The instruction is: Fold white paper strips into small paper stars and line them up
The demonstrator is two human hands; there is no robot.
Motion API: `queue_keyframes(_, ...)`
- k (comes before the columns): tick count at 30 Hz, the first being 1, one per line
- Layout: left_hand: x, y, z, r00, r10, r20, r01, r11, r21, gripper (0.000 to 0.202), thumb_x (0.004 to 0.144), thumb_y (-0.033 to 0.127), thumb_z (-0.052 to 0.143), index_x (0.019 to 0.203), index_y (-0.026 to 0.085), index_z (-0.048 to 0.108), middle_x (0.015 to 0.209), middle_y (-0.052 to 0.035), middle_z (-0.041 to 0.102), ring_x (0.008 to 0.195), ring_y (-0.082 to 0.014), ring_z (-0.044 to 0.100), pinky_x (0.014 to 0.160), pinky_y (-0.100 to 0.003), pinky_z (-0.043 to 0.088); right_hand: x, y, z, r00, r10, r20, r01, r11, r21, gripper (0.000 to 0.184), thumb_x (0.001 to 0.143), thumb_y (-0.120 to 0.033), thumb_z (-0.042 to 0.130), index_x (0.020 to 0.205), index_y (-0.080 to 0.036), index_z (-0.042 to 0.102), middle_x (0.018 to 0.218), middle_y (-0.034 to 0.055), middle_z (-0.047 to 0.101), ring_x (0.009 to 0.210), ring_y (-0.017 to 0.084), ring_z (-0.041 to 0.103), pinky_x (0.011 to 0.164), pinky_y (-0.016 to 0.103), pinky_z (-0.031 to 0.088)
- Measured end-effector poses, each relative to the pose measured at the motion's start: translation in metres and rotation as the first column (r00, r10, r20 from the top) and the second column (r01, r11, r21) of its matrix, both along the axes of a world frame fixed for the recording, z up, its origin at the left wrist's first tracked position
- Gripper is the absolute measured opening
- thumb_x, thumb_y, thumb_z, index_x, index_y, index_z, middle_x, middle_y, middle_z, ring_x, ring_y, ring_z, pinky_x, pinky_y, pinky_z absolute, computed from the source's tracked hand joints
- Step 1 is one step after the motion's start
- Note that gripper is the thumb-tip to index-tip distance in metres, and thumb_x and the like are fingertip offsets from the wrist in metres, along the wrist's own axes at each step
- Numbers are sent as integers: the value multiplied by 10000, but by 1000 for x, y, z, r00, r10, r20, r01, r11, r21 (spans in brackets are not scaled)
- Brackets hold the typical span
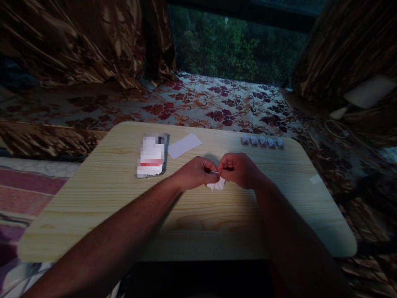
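Note:
A small folded piece of white paper (218, 183) is held just above the middle of the wooden table (198, 227). My left hand (198, 171) pinches its left side between thumb and fingers. From the right, my right hand (237, 169) pinches the paper's upper edge, its fingertips almost touching those of my left hand. Creases and a pointed flap show below the fingers; the rest of the paper is hidden by my hands. A flat white sheet of paper (185, 145) lies beyond my left hand.
Several small folded paper shapes (263, 141) stand in a row at the back right. At the left lies a pixelated, phone-like object (151, 156). A small white scrap (315, 179) is near the right edge. Behind the table are a floral-covered ledge (217, 99) and curtains (93, 41).

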State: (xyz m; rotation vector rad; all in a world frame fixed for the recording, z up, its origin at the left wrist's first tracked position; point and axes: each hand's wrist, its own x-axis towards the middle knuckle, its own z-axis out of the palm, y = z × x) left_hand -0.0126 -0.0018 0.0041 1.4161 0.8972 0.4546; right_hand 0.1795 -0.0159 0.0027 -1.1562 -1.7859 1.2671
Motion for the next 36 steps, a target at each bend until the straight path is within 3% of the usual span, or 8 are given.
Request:
queue_keyframes(9,2,0,-5,999,39,-6,-39,999,-1,62,649,185,683,673,127,687,568,16,624,499,-74,523,508,-211,360,-4,-1,1,998,-29,-55,27,999,-35,60,686,-139,638,744,-150,633,588,-24,620,506,82,554,482,187,411)
queue_keyframes(16,2,2,-5,990,125,63,-127,992,19,92,664,209,697,641,129,659,554,10,623,498,-83,526,522,-224,373,-2,1,6,993,-98,-72,93,993,-69,160,720,-192,629,872,-150,653,584,-31,616,468,100,554,465,208,418)
queue_keyframes(19,2,2,-5,979,186,87,-191,980,50,106,666,220,707,651,127,660,565,8,627,505,-80,520,530,-224,376,-2,1,8,991,-120,-64,114,990,-87,130,709,-205,641,828,-154,647,578,-34,608,474,102,554,467,209,417)
queue_keyframes(24,2,2,-6,968,235,91,-243,965,94,143,667,249,724,643,127,653,567,18,611,494,-70,488,512,-220,349,-6,1,5,985,-152,77,153,988,-10,60,709,-219,633,710,-161,621,498,-41,562,444,106,532,439,204,376)
queue_keyframes(36,2,2,-10,974,208,93,-217,971,103,104,668,221,701,648,126,663,581,19,602,522,-71,486,529,-224,346,-10,0,2,968,-181,177,162,980,113,72,714,-202,578,689,-157,629,523,-39,544,473,92,474,453,210,302)
